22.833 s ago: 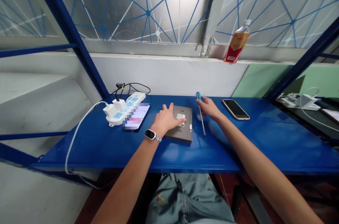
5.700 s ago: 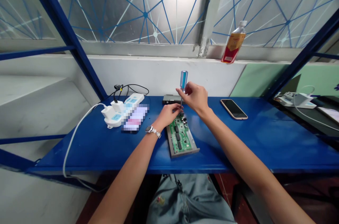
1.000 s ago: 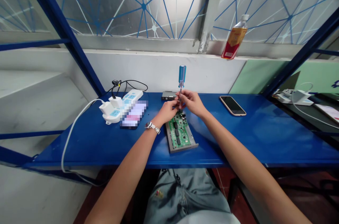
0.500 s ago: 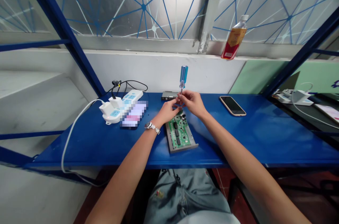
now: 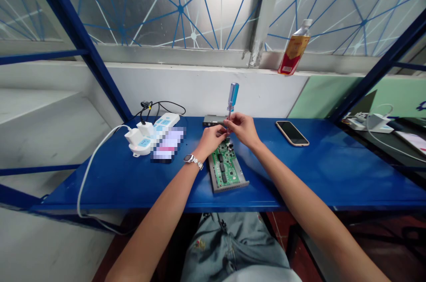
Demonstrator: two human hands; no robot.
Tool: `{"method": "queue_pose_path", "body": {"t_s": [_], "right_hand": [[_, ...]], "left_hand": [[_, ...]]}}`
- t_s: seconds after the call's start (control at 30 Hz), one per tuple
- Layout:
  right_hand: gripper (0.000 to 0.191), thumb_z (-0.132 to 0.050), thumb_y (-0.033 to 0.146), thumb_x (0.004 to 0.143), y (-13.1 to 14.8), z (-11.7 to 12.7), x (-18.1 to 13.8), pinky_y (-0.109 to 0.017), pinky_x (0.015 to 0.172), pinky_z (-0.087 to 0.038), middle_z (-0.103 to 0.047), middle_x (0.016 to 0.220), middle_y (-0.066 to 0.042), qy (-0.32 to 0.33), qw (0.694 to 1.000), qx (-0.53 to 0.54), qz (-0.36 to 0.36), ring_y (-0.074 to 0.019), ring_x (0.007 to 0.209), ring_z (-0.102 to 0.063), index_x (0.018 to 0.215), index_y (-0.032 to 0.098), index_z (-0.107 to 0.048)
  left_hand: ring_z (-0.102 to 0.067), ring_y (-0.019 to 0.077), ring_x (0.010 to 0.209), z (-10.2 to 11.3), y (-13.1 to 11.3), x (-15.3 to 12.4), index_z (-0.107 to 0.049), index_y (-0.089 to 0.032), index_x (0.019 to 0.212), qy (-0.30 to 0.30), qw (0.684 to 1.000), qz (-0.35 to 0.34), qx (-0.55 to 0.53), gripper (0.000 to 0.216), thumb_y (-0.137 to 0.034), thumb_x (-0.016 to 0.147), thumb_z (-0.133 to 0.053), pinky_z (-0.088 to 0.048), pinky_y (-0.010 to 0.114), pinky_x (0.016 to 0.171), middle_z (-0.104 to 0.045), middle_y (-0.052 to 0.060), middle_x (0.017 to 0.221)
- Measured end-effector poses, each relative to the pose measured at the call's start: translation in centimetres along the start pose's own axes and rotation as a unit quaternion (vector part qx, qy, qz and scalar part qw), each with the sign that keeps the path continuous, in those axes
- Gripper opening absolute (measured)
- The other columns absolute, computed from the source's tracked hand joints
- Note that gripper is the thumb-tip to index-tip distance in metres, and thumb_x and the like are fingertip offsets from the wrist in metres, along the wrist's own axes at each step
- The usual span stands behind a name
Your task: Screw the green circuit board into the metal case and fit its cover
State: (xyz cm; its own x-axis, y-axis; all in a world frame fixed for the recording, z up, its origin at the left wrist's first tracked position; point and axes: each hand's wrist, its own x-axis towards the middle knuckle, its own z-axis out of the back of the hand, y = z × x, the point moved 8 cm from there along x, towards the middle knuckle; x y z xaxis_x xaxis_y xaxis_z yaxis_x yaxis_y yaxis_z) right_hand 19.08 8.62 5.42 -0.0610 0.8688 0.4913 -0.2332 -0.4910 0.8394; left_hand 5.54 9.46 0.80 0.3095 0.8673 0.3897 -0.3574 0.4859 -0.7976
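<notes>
A screwdriver [image 5: 233, 95] with a clear blue handle stands nearly upright, handle up, over the far end of a green circuit board [image 5: 226, 164]. The board lies in a grey metal tray [image 5: 229, 188] on the blue table. My right hand [image 5: 243, 130] is closed, its thumb and fingers pinching the screwdriver's shaft. Opposite it, my left hand [image 5: 212, 139] is closed too, fingertips pinched together beside the shaft near the board's far end. Whatever sits between the left fingertips is too small to make out. The screwdriver's tip is hidden by the fingers.
Behind the hands lies a grey metal case [image 5: 213, 120]. Left of them are a white power strip [image 5: 163, 124] with plugs and cables, and a phone with a blurred screen [image 5: 169, 142]. Another phone [image 5: 292, 133] lies to the right. A drink bottle [image 5: 294, 47] stands on the ledge.
The screwdriver's handle has tipped slightly to the right. My left hand has shifted a little to the right, with its wrist, while the board stays in place.
</notes>
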Motion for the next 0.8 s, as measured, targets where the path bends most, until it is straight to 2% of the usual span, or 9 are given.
{"method": "queue_pose_path", "body": {"t_s": [0.17,0.33,0.43,0.5,0.57,0.63,0.8], "right_hand": [[0.028,-0.064,0.044,0.09,-0.2,-0.6,0.1,-0.028,0.062,-0.052,-0.073,0.074,-0.003,0.042,0.999,0.014,0.018,-0.0153,0.061,-0.064,0.095,0.017,-0.072],[0.035,-0.06,0.046,0.093,-0.4,-1.1,-0.1,-0.029,0.06,-0.053,-0.077,0.089,-0.006,0.07,0.997,0.04,0.0,-0.0141,0.057,-0.063,0.11,0.017,-0.069],[0.032,-0.067,0.048,0.088,0.0,-0.5,-0.1,-0.029,0.058,-0.052,-0.077,0.101,-0.008,0.035,0.999,-0.009,0.012,-0.0136,0.058,-0.063,0.102,0.019,-0.068],[0.03,-0.073,0.048,0.083,0.3,0.2,0.0,-0.028,0.058,-0.051,-0.076,0.096,-0.006,-0.007,0.999,-0.04,0.021,-0.0139,0.058,-0.062,0.09,0.02,-0.064],[0.031,-0.074,0.047,0.083,0.4,0.6,-0.1,-0.028,0.057,-0.048,-0.072,0.076,-0.002,-0.031,0.998,-0.05,0.024,-0.0147,0.057,-0.061,0.079,0.021,-0.059],[0.031,-0.071,0.046,0.085,0.5,0.5,-0.1,-0.028,0.058,-0.046,-0.064,0.062,0.001,-0.029,0.998,-0.056,0.029,-0.0156,0.057,-0.059,0.073,0.022,-0.056],[0.031,-0.058,0.047,0.096,1.3,0.1,-0.3,-0.029,0.06,-0.046,-0.068,0.066,-0.001,0.003,0.995,-0.084,0.058,-0.0164,0.058,-0.061,0.08,0.021,-0.063]], "left_hand": [[-0.075,0.0225,0.091,-0.2,-0.2,0.0,-0.073,-0.015,0.111,0.033,0.999,-0.035,-0.016,0.027,-0.03,0.089,-0.067,-0.059,0.03,0.079,-0.077,0.012,0.114],[-0.075,0.0238,0.092,-0.3,-0.5,0.0,-0.076,-0.014,0.097,0.041,0.998,-0.041,0.024,0.021,-0.027,0.093,-0.06,-0.056,0.031,0.081,-0.08,0.01,0.101],[-0.074,0.0229,0.086,-0.2,-0.7,0.0,-0.074,-0.014,0.09,0.025,0.999,-0.035,0.031,0.017,-0.028,0.091,-0.063,-0.056,0.031,0.078,-0.079,0.008,0.092],[-0.075,0.0223,0.084,-0.2,-0.7,0.0,-0.073,-0.015,0.089,0.017,0.999,-0.024,0.024,0.014,-0.027,0.09,-0.066,-0.056,0.03,0.078,-0.079,0.007,0.089],[-0.075,0.0219,0.082,-0.3,-0.4,0.0,-0.072,-0.016,0.091,0.012,1.0,-0.01,0.018,0.012,-0.027,0.089,-0.067,-0.057,0.03,0.076,-0.079,0.007,0.088],[-0.075,0.0215,0.081,-0.2,-0.2,0.0,-0.071,-0.016,0.091,0.009,1.0,0.001,0.015,0.013,-0.029,0.089,-0.068,-0.057,0.03,0.074,-0.078,0.008,0.088],[-0.074,0.0193,0.081,0.2,-0.6,-0.1,-0.071,-0.017,0.098,0.021,0.999,-0.01,0.022,0.017,-0.032,0.09,-0.067,-0.057,0.028,0.071,-0.079,0.008,0.097]]}}
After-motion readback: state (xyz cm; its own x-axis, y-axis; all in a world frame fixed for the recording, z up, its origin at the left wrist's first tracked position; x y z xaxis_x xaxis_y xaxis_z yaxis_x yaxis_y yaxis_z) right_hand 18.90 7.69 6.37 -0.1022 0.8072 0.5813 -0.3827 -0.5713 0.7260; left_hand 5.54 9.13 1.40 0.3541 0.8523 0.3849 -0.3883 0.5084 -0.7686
